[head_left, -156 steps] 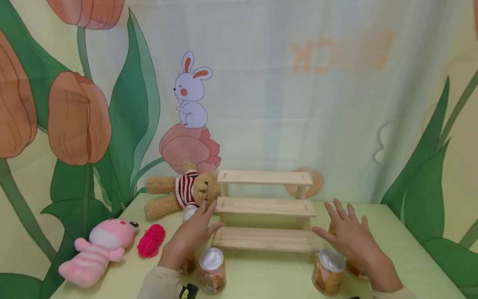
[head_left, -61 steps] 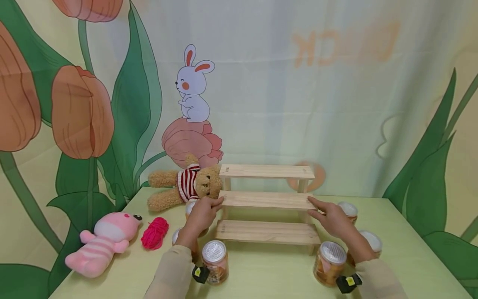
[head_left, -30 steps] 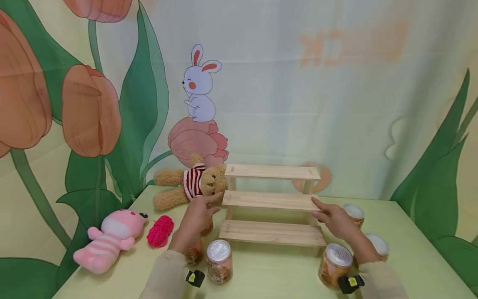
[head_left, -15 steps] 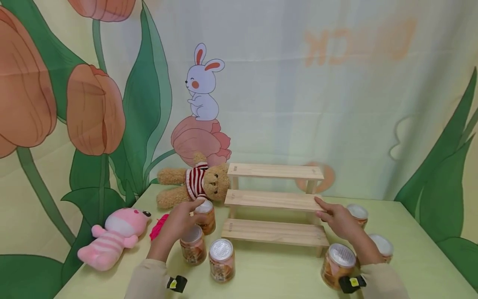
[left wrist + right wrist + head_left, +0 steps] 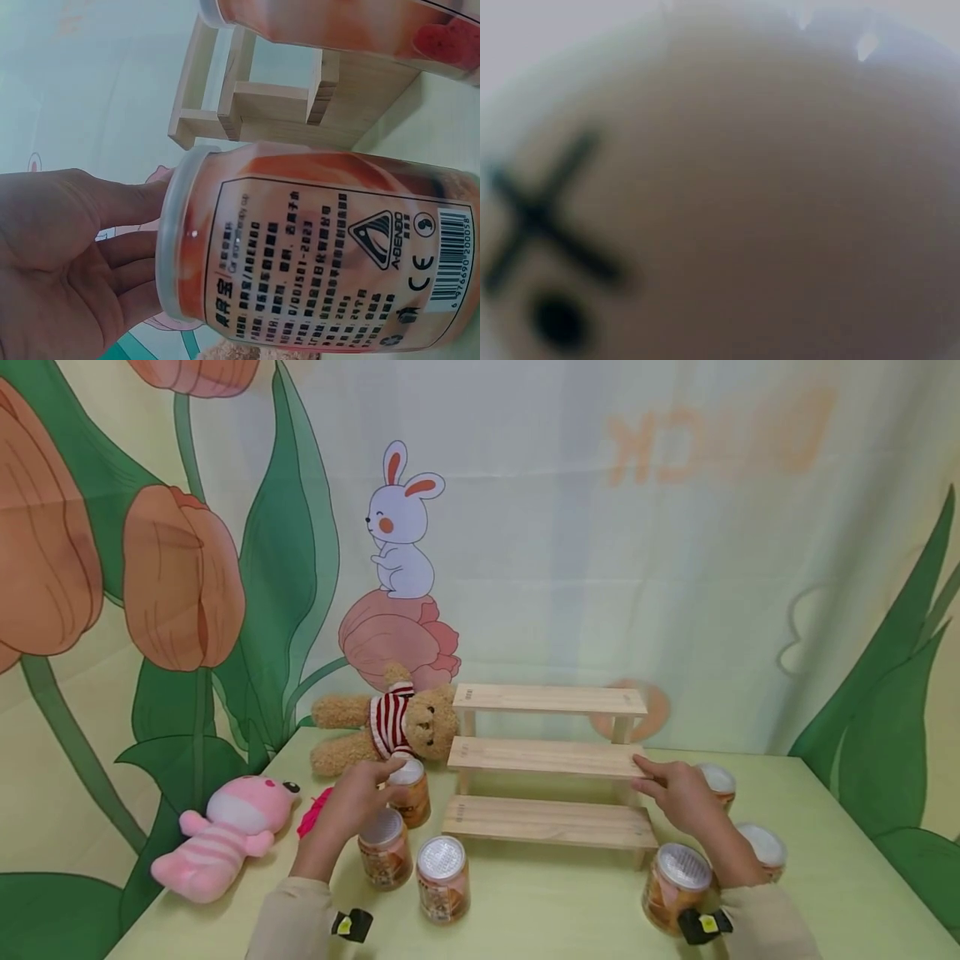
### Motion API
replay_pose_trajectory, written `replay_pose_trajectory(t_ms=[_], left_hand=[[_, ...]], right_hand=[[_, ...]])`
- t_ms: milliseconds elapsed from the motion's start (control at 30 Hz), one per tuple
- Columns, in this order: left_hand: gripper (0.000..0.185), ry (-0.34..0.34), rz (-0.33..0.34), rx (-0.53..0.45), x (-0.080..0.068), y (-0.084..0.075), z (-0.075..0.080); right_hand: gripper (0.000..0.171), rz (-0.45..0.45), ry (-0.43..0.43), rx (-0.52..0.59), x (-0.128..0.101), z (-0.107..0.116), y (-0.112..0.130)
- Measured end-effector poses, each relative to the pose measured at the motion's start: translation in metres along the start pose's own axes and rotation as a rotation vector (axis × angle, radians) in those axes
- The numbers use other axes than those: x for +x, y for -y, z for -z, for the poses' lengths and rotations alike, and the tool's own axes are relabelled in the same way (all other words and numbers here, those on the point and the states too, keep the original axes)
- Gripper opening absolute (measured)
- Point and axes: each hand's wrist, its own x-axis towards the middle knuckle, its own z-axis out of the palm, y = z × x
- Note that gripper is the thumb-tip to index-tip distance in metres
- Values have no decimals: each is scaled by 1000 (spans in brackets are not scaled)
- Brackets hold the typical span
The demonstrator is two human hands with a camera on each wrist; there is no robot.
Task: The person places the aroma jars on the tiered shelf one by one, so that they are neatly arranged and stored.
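My left hand (image 5: 356, 797) is at the back-left jar (image 5: 412, 793), which has a silvery lid. Its index finger lies at the lid and the thumb beside the rim; whether they press on it cannot be told. In the left wrist view, a nearer jar (image 5: 322, 247) hides the fingertips of the left hand (image 5: 67, 262). My right hand (image 5: 686, 797) pinches the right end of the middle board of a three-step wooden stand (image 5: 547, 756), index finger on top and thumb below the edge. The right wrist view is a blur with dark marks.
Jars stand in front of the stand at left (image 5: 444, 881) and right (image 5: 675, 889), with others beside each arm. A teddy bear (image 5: 390, 722) lies by the stand. A pink plush toy (image 5: 217, 839) and pink yarn (image 5: 311, 814) lie at left. A printed curtain (image 5: 540, 527) hangs behind.
Both hands were raised, then came down to the two ends of the stand's middle board. My left hand has since moved left to the back-left jar. The right hand stays on the board.
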Motion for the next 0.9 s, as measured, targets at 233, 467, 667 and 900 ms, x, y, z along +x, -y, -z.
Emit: replay_pose_trajectory(t_ms=[233, 467, 667, 900], left_hand=[[50, -17, -2, 6, 1, 2, 0], [50, -22, 32, 27, 4, 7, -4], [51, -27, 44, 15, 6, 13, -7], [52, -43, 45, 20, 9, 18, -9]], right_hand=[[48, -5, -1, 83, -1, -2, 1], [46, -11, -51, 51, -1, -3, 2], [44, -60, -96, 40, -3, -1, 9], [43, -112, -89, 39, -2, -2, 14]])
